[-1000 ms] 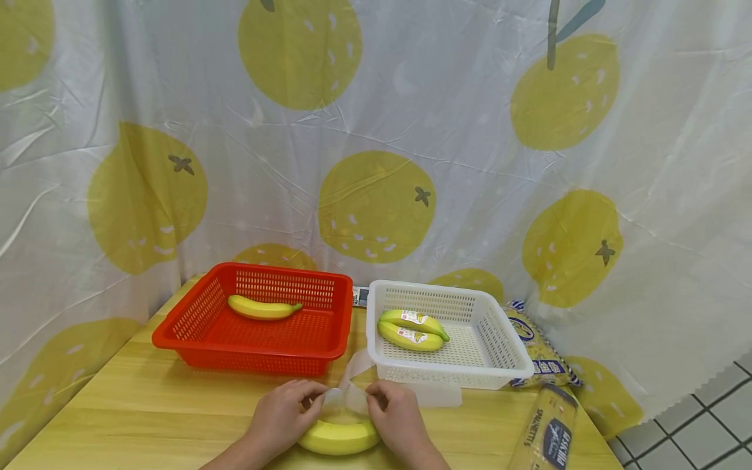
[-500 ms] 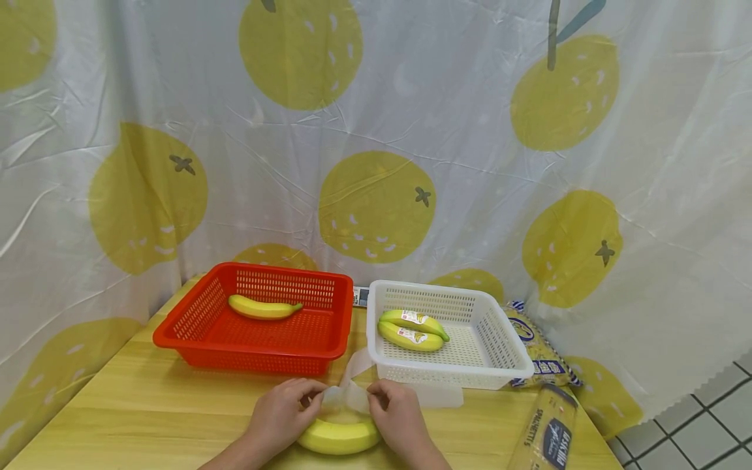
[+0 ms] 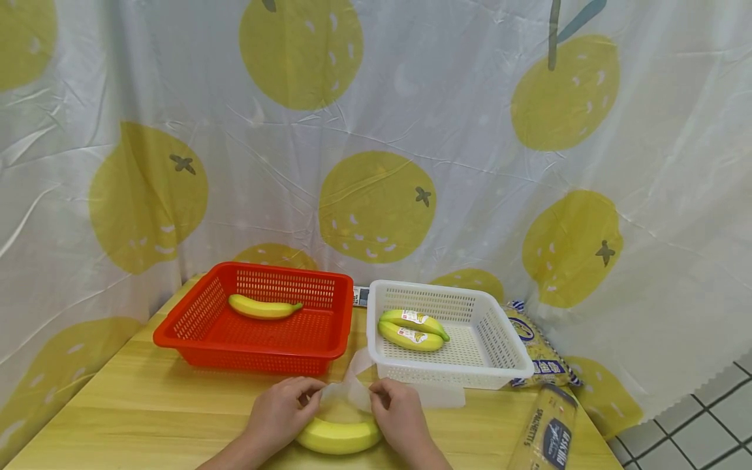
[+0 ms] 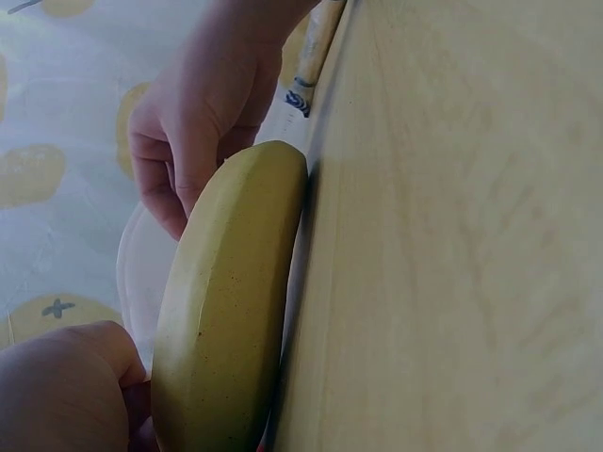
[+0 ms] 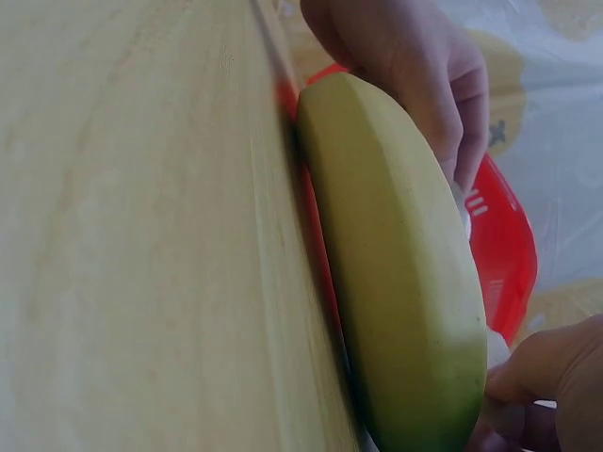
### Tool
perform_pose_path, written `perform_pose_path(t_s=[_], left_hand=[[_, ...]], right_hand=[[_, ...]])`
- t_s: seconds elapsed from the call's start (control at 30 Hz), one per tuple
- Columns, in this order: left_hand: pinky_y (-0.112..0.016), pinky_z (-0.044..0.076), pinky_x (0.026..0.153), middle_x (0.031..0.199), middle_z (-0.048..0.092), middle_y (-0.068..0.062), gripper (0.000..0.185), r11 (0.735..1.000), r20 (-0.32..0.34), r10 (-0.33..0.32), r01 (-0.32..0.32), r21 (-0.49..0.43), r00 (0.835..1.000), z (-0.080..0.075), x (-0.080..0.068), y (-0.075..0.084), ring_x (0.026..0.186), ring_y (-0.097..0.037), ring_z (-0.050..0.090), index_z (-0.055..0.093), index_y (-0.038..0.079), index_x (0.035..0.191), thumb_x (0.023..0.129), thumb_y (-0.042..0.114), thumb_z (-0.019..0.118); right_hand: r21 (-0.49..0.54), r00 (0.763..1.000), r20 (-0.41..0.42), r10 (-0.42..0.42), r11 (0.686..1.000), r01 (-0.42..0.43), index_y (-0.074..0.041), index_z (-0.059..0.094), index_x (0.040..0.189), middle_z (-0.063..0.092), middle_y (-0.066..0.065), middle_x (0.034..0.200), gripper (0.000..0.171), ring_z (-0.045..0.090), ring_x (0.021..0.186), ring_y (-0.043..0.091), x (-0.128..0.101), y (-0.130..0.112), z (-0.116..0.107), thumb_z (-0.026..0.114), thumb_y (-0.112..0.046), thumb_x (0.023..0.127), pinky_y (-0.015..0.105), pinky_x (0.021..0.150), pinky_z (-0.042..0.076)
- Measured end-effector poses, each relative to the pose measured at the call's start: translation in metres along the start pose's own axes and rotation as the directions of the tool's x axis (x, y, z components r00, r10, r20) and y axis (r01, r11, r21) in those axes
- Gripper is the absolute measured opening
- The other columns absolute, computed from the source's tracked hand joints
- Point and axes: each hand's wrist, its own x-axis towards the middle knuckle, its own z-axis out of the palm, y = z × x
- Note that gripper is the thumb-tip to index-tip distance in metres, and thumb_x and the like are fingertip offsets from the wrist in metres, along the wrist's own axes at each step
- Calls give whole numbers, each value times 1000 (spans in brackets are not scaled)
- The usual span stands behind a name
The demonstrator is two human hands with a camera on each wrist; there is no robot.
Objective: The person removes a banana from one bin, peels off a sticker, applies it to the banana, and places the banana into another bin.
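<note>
A yellow banana [image 3: 337, 436] lies on the wooden table [image 3: 147, 405] near its front edge, between my two hands. My left hand [image 3: 281, 410] and my right hand [image 3: 398, 412] each pinch an edge of a clear plastic film [image 3: 346, 391] stretched over the banana. In the left wrist view the banana [image 4: 226, 301] fills the frame with the right hand [image 4: 203, 113] beyond it. The right wrist view has the banana [image 5: 396, 273] with the left hand [image 5: 415, 75] behind it.
A red basket [image 3: 258, 326] holds one banana [image 3: 262, 307]. To its right, a white basket [image 3: 499, 346] holds two labelled bananas [image 3: 411, 329]. A printed bag [image 3: 537, 349] and a spaghetti packet [image 3: 546, 427] lie at the table's right edge. A lemon-print curtain [image 3: 376, 143] hangs behind.
Almost nothing has moved; both hands keep pinching the film and have shifted it slightly over the banana.
</note>
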Motion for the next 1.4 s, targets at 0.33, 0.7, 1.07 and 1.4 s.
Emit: perform_pose_path(t_s=[0.33,0.7,1.07,1.4], left_hand=[[-14,43,56,77,58,30,22,999,-64,47,-49,-23,997,1,0,-2,67,6,53,80,26,90,78,8,84],[-11,45,57,81,64,22,28,941,-181,267,-297,-164,947,-2,3,-4,70,7,56,79,20,97,78,-1,82],[-9,48,60,99,74,1,47,747,-246,505,-562,-356,827,-2,7,-3,77,-1,61,77,13,109,71,-14,76],[-11,49,62,102,75,3,40,766,-201,515,-552,-329,833,-5,4,-2,76,2,60,76,14,113,77,-4,76]], right_hand=[[-41,999,-45,1,999,-3,-7,75,87,69,-4,76,16,55,66,0,0,0,0,76,8,82,18,58,49],[38,993,-104,-47,998,51,-6,74,94,70,2,96,25,60,69,1,0,2,2,70,15,81,18,59,52],[464,987,137,85,875,-140,-3,75,99,74,11,82,16,68,68,17,1,-3,-4,64,-14,102,25,65,57],[559,955,294,42,803,-207,1,75,99,73,24,94,12,65,77,4,1,-3,-7,75,-9,92,21,72,56]])
